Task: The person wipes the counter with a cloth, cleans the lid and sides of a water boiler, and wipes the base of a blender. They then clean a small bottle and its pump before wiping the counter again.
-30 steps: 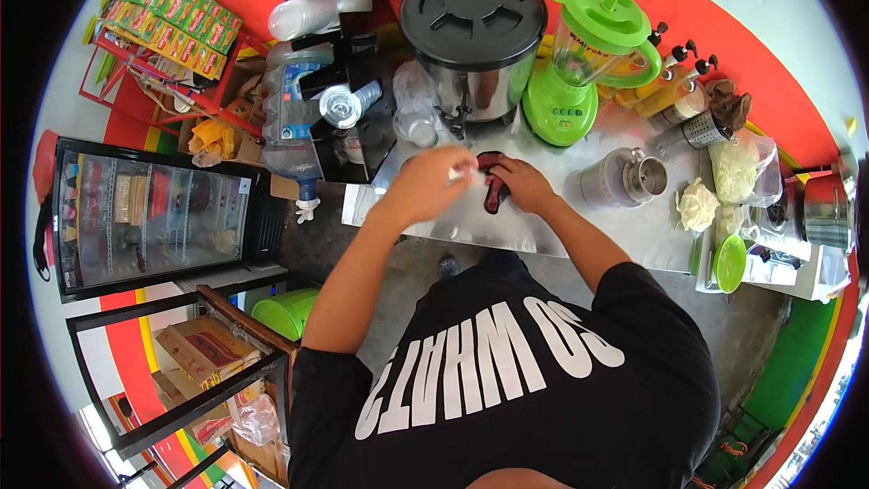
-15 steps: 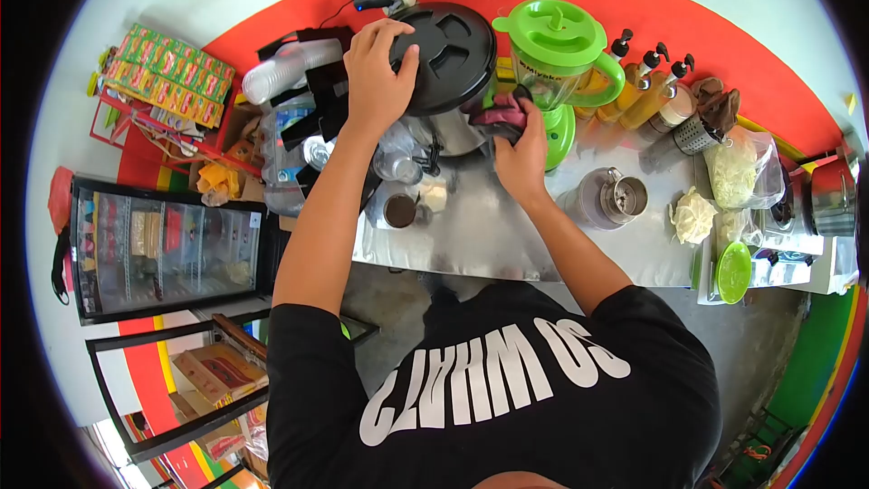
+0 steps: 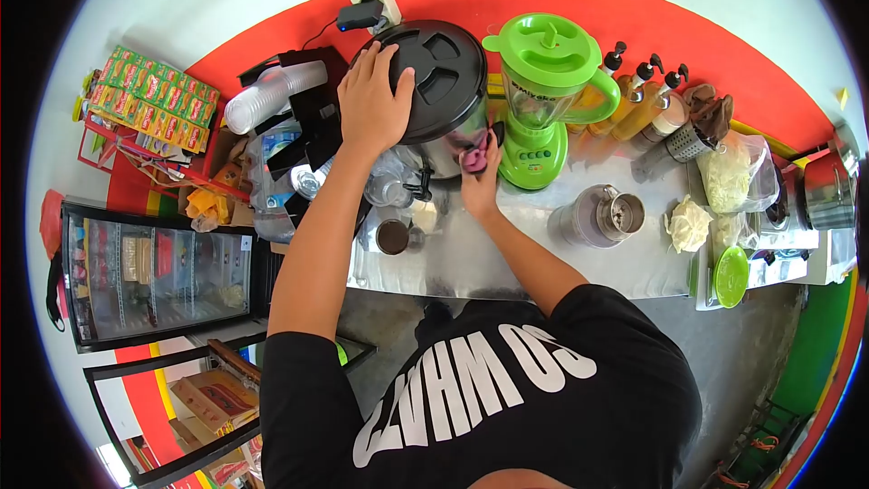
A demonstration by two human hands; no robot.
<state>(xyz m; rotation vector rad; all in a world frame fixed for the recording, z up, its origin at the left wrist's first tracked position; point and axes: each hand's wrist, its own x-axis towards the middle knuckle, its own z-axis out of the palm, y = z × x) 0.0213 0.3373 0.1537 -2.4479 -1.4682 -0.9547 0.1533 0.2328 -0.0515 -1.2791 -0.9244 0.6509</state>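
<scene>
The left hand (image 3: 371, 104) stays spread flat on the black lid (image 3: 439, 72) of the steel urn (image 3: 453, 140), while the right hand (image 3: 480, 183) has dropped from the green blender (image 3: 541, 100), pinching a dark red cloth (image 3: 474, 159) against the urn's side. Its fingertips are hidden behind the cloth.

Your urn (image 3: 453, 131) — a steel-bodied pot with a black ribbed lid (image 3: 434, 72) — stands upright at the back edge of the counter (image 3: 507, 254), lid seated flat on top. The cloth (image 3: 475, 158) — dark red and pink, bunched — is pressed against the urn's steel side.
</scene>
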